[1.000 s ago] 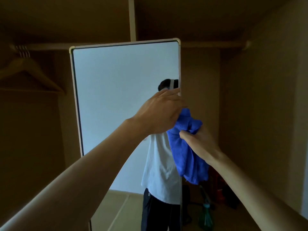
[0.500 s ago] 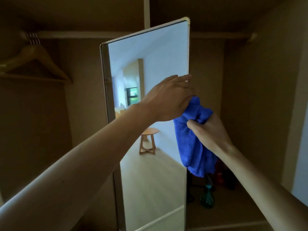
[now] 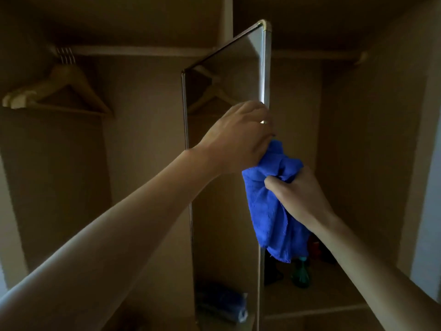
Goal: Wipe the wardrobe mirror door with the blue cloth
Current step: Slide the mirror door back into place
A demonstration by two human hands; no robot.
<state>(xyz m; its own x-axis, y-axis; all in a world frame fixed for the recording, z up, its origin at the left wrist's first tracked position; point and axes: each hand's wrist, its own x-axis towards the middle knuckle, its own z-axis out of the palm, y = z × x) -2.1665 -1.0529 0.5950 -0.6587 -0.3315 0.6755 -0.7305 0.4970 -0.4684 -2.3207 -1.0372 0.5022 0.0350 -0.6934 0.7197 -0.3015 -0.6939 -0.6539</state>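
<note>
Left grip (image 3: 238, 137) curls round the edge of the mirror door (image 3: 222, 87) and right grip (image 3: 298, 197) squeezes the bunched blue cloth (image 3: 269, 216) just beside it, so hold the door steady and wipe with the cloth flat.

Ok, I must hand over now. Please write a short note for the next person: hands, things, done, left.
Left hand grips the free edge of the mirror door, which stands angled, nearly edge-on.
Right hand holds the blue cloth bunched beside that edge, not on the glass.
Done: no wiped area can be told.
Left: spread the cloth on the glass and wipe it all, probably with the left hand steadying the door.
</note>
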